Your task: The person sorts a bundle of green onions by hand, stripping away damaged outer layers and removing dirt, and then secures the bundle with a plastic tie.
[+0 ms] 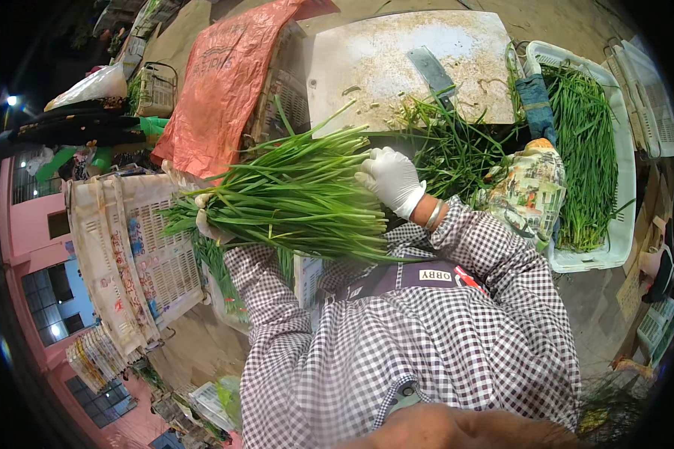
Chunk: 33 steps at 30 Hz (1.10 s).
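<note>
I hold a thick bundle of long green chive-like leaves point(299, 198) across my front. My left hand point(206, 223), in a white glove, is closed around the bundle near its left end and is mostly hidden by the leaves. My right hand point(391, 179), also white-gloved, grips the bundle's right end. Loose green stalks point(449, 150) lie just beyond my right hand. A cleaver point(433, 73) rests on a worn white cutting board point(382, 60) further away.
A white plastic basket point(614, 232) filled with the same greens stands at right. White slatted crates point(135, 254) are stacked at left. An orange plastic sack point(225, 82) lies beside the board. A patterned cloth bag point(528, 191) sits right of my forearm.
</note>
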Motion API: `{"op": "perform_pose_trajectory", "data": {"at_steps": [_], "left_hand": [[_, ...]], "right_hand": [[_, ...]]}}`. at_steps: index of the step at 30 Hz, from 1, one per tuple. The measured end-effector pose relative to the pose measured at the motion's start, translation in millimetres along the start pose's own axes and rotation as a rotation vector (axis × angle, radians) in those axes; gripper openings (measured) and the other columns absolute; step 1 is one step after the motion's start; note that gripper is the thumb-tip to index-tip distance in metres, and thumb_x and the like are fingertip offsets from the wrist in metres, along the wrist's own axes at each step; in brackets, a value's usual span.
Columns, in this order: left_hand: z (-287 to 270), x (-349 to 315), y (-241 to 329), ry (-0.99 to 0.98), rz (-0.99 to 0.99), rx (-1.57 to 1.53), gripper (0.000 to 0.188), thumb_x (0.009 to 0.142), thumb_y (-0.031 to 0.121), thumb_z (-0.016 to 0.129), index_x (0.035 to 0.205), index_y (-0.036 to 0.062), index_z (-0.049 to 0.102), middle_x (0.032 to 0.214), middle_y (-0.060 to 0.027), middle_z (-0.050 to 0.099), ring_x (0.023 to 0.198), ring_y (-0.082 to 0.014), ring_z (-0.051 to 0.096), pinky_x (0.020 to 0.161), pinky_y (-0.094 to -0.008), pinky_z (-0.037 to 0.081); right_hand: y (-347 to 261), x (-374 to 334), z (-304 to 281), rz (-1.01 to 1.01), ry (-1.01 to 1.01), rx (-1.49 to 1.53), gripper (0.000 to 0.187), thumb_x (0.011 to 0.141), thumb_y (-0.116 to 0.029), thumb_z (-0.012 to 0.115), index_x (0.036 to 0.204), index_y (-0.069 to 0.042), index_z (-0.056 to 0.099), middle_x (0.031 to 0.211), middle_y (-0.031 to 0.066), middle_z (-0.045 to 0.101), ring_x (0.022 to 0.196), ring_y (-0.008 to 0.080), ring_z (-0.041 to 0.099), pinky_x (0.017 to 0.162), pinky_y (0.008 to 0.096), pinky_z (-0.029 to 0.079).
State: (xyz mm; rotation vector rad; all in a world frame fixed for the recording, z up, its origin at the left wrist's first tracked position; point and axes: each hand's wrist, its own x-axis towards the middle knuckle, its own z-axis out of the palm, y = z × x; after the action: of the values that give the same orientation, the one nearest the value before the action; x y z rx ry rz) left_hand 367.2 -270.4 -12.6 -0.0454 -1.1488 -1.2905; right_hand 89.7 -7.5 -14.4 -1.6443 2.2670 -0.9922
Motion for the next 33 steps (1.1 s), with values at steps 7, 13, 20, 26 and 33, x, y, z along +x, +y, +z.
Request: {"op": "perform_pose_trajectory", "data": {"at_steps": [7, 13, 20, 26, 33], "left_hand": [[-27.5, -6.0, -12.1, -0.177, 0.044, -0.23, 0.033, 0.099, 0.023, 0.038, 0.128, 0.0127, 0.048, 0.134, -0.0132, 0.049, 0.119, -0.0272, 0.053, 0.099, -0.0462, 0.045], [51.8, 19.4, 27.4, -0.053, -0.473, -0.501, 0.032, 0.087, 0.03, 0.056, 0.113, 0.0122, 0.061, 0.126, -0.0126, 0.056, 0.11, -0.0276, 0.058, 0.093, -0.0486, 0.047], [31.6, 5.1, 33.3, 0.188, -0.317, -0.31, 0.021, 0.084, 0.026, 0.055, 0.098, 0.0108, 0.053, 0.111, -0.0057, 0.056, 0.106, -0.0241, 0.056, 0.093, -0.0471, 0.045], [-9.2, -5.4, 24.9, 0.129, -0.343, -0.322, 0.021, 0.085, 0.026, 0.055, 0.099, 0.0101, 0.054, 0.11, -0.0071, 0.056, 0.106, -0.0252, 0.057, 0.092, -0.0481, 0.047], [78.1, 18.6, 21.8, 0.013, -0.433, -0.61, 0.023, 0.083, 0.02, 0.06, 0.098, 0.0075, 0.047, 0.097, -0.0034, 0.045, 0.095, -0.0164, 0.05, 0.09, -0.0346, 0.041]], "right_hand": [[-12.5, -2.3, 17.9, 0.171, -0.01, 0.184, 0.027, 0.083, -0.038, 0.063, 0.094, -0.016, 0.073, 0.102, 0.0142, 0.061, 0.093, 0.033, 0.052, 0.08, 0.0444, 0.042], [0.5, -6.6, 28.1, 0.402, -0.141, 0.744, 0.027, 0.077, -0.038, 0.07, 0.085, -0.012, 0.074, 0.091, 0.0129, 0.061, 0.09, 0.032, 0.056, 0.082, 0.0398, 0.045], [54.5, -13.6, 4.5, 0.104, -0.017, 0.068, 0.013, 0.075, -0.026, 0.066, 0.076, -0.013, 0.069, 0.081, 0.0059, 0.062, 0.082, 0.0267, 0.059, 0.075, 0.0401, 0.047], [87.2, -14.2, 4.2, 0.272, -0.004, -0.134, 0.04, 0.08, -0.045, 0.064, 0.099, -0.011, 0.071, 0.103, 0.0099, 0.063, 0.102, 0.0278, 0.055, 0.085, 0.0411, 0.044], [55.4, 19.1, 36.0, 0.717, -0.535, 1.688, 0.033, 0.087, -0.021, 0.065, 0.116, -0.005, 0.061, 0.105, 0.0014, 0.065, 0.093, 0.0126, 0.059, 0.086, 0.0279, 0.046]]}}
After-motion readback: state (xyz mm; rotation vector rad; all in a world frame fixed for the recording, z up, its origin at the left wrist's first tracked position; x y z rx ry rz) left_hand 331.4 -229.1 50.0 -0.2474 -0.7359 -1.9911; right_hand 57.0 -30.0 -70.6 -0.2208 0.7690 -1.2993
